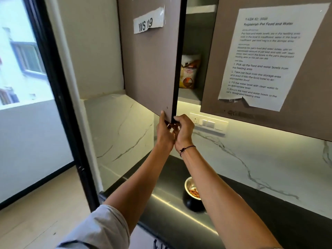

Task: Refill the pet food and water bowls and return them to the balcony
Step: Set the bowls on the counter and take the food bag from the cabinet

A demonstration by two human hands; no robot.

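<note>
**Gripping the cabinet door's bottom corner, both hands raised**

Reaching up, both arms meet at the lower corner of the open cabinet door (152, 56). Most of the cabinet interior is hidden behind that door; only a narrow slot shows, with a pet food bag (188, 71) standing on the shelf, its left part cut off by the door edge and its print too blurry to read. Left hand (164, 131) has its thumb flat up the door's outer face, other fingers hidden behind the edge, so their spread cannot be told. Right hand (184, 129) has fingers curled together round the dark door edge from the inner side; a black cord sits on its wrist. Food bowl (192, 192) stands on the dark counter (269, 212) below, between the forearms, kibble inside, its right rim covered by the right forearm. Water bowl not visible. Paper label (149, 21) reads "WS 19"; task sheet (265, 58) on the neighbouring door is partly blurred.
</note>
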